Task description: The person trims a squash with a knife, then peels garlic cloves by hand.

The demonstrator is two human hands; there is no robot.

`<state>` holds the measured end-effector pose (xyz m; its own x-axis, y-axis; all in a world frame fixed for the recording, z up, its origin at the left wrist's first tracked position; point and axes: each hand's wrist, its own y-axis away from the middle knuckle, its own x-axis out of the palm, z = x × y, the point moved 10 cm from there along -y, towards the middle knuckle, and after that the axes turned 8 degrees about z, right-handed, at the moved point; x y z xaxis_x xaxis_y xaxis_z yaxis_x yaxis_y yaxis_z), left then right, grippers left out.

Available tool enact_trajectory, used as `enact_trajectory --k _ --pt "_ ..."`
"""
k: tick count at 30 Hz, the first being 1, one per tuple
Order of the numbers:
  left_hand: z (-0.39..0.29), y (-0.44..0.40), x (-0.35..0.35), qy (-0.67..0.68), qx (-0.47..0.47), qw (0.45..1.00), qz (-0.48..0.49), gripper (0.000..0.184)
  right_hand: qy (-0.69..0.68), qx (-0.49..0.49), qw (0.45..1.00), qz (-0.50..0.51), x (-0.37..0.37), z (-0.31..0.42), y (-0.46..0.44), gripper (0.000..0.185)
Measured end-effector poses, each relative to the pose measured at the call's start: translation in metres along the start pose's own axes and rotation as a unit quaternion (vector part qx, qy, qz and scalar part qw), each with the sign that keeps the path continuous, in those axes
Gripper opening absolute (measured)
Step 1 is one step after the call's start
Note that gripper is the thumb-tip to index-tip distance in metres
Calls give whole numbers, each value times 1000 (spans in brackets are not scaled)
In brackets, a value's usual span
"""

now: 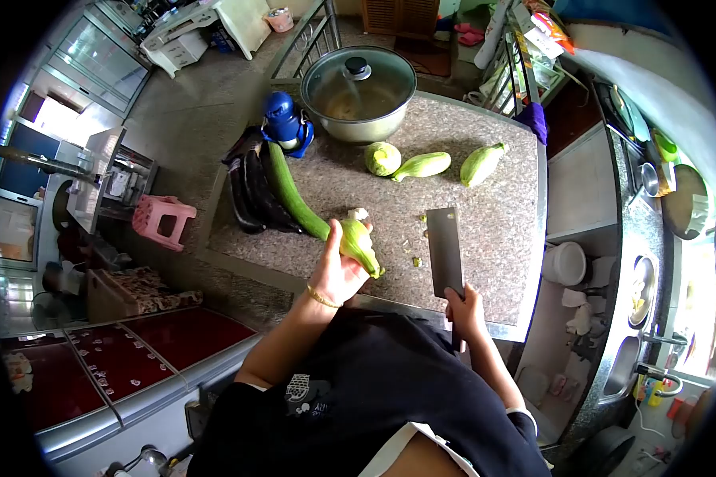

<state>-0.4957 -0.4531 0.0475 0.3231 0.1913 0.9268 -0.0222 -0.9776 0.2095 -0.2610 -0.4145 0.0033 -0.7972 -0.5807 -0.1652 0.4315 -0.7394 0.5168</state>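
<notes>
My left hand (340,269) is closed around a light green zucchini (359,245), its stem end pointing toward me. In my right hand (466,312) is the handle of a cleaver (445,253), whose broad dark blade lies over the speckled stone tabletop (493,238). Small green scraps (417,261) lie left of the blade. Farther back are a round pale green squash (383,159) and two more zucchini, one in the middle (422,166) and one at the right (482,164). Left of my left hand, a long green gourd (288,191) rests beside dark eggplants (250,191).
A large lidded pot (358,94) and a blue bottle (282,123) stand at the table's far side. A pink stool (164,222) is on the floor at the left. To the right runs a counter with a sink (622,367); a white bucket (565,263) sits below.
</notes>
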Motion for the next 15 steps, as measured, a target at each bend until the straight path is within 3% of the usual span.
enact_trajectory --k 3,7,9,12,15 --pt "1 1 8 39 -15 999 -22 65 -150 -9 988 34 -3 -10 -5 12" --pt "7 2 2 48 -35 996 -73 62 -162 -18 986 30 -7 -5 -3 11" --pt "10 -4 1 63 -27 996 -52 57 -153 -15 988 27 -9 -6 -2 10" --pt "9 -17 -6 -25 12 995 -100 45 -169 -19 985 3 -11 -16 -3 10" --pt "21 -46 -33 -119 -41 985 -122 27 -240 8 969 -52 -22 -39 -2 11"
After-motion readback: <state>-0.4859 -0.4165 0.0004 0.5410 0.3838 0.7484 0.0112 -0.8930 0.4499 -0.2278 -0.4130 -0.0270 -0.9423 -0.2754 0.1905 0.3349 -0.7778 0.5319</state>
